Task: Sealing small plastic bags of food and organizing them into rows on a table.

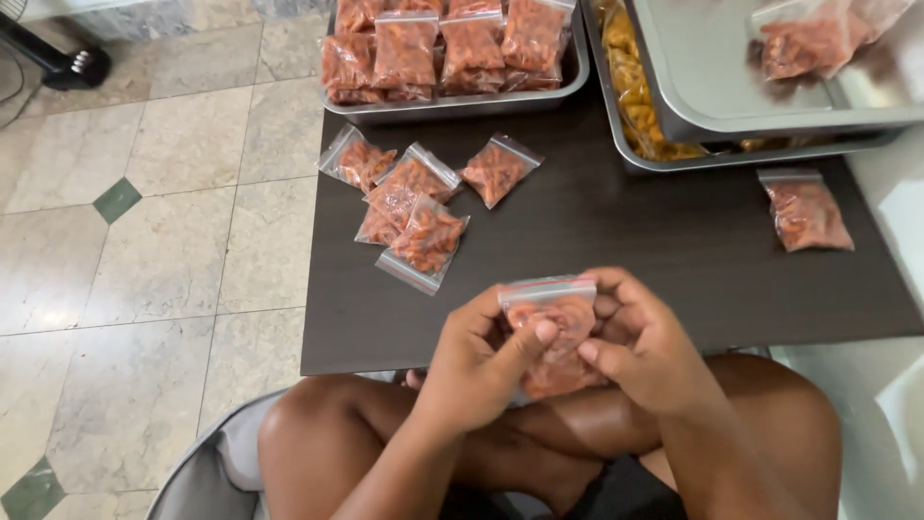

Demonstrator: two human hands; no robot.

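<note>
**Snack bag being pinched shut over the lap**

Snack bag, small, clear and filled with orange-red pieces, is being held at the near edge of the dark counter. Left hand and right hand are both closing around it, thumbs pressing near its zip strip. Five filled bags are lying finished on the counter, more are filling a steel tray; yellow snacks are sitting unbagged in another.

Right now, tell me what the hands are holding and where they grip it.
Both hands, left hand and right hand, hold one small clear bag of orange snacks by its sides.
</note>
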